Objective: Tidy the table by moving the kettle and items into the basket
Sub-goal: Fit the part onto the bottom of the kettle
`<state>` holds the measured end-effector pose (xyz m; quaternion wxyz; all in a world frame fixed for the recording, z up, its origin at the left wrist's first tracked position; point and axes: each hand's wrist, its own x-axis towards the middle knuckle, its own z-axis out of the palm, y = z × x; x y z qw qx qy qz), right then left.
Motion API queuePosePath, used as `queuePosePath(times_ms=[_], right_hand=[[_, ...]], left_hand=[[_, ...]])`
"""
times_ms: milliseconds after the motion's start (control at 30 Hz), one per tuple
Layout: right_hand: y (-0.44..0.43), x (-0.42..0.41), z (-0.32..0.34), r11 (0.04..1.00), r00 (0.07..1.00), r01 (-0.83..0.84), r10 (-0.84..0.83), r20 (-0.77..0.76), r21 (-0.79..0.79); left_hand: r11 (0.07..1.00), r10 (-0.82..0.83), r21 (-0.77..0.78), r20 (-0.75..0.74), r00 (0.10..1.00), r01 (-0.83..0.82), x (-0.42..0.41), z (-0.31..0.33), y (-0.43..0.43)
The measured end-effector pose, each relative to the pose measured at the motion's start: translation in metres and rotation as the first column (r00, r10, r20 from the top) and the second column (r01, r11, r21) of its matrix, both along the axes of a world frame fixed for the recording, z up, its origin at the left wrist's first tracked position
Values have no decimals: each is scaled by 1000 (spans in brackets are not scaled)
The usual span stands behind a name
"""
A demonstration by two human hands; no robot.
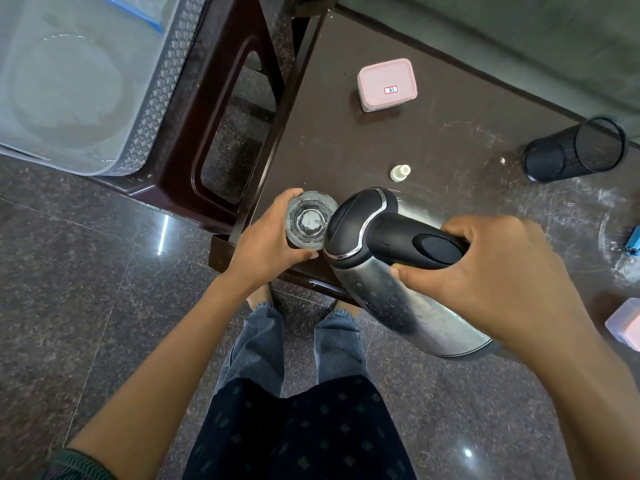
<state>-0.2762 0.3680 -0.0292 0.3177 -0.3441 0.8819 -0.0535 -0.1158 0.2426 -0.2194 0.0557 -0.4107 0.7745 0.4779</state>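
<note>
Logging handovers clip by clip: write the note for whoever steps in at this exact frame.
Left hand: closed around a clear glass at the table's near-left corner.
Right hand: grip on the handle of the steel kettle, tilted with its lid end toward the glass.
Basket: far left on the brown stool; none of the table's items can be seen inside.
Left on the table: pink-lidded box, small white bottle, black mesh cup on its side, pink item at the right edge.
Nothing done yet; everything remains.

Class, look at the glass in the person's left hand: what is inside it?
The glass looks see-through down to its base, with bright glints there; whether it holds water is unclear. The left hand covers its near side.
</note>
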Motion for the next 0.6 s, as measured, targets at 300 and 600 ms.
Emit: queuePosePath(times_ms=[300, 600], right_hand=[[-2, 1, 0, 1000, 999, -30, 30, -21, -4], [-4, 2, 1, 999, 999, -34, 35, -20, 13]], left_hand=[[1000, -1, 0, -2, 1000, 1, 0, 0, 0], [1000, 0, -6, 2, 1000, 0, 1, -2, -1]])
